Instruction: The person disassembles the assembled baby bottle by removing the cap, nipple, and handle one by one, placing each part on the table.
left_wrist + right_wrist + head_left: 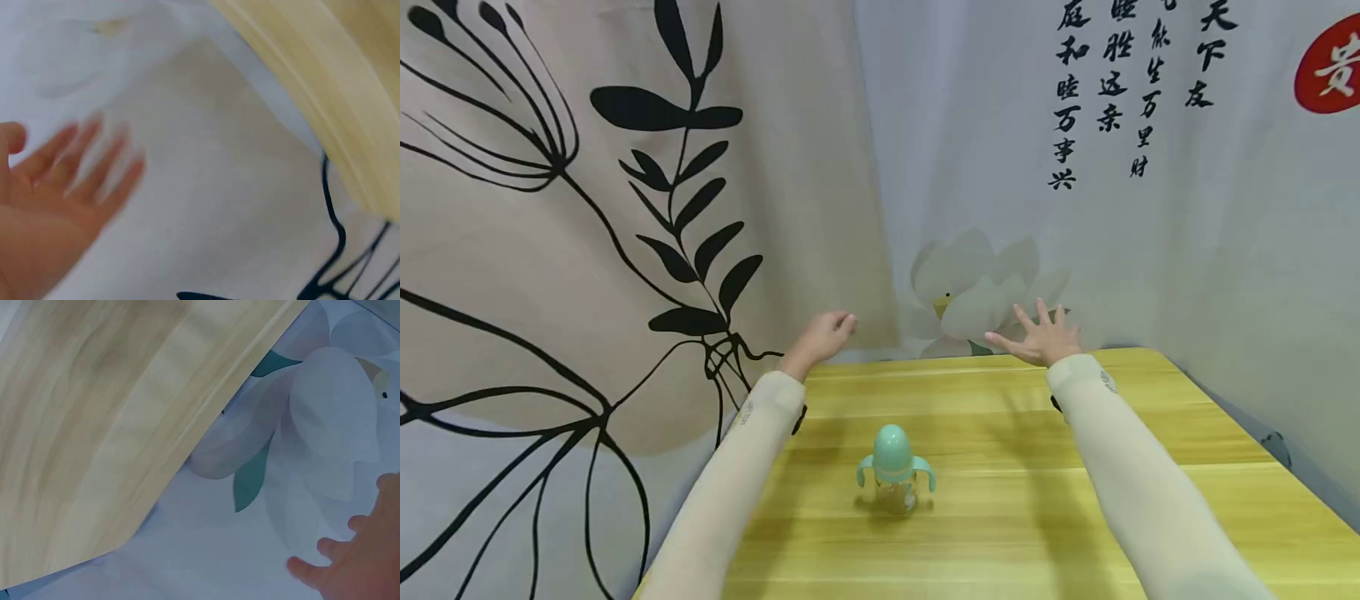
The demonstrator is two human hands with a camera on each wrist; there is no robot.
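A baby bottle (893, 471) with a mint-green domed cap, two side handles and a see-through amber body stands upright on the wooden table (985, 533). Beyond it, to the left, my left hand (822, 340) is raised near the table's far edge and holds nothing. In the left wrist view the fingers (94, 162) of that hand are extended and blurred. My right hand (1040, 337) is held up over the far edge on the right, fingers spread, also holding nothing. The right wrist view shows part of this hand (365, 550) at its lower right corner.
Behind the table hangs a pale curtain (805, 167) printed with black plants, a white flower and dark writing. It comes close to the table's far edge. Dark bands sit at both sleeve cuffs.
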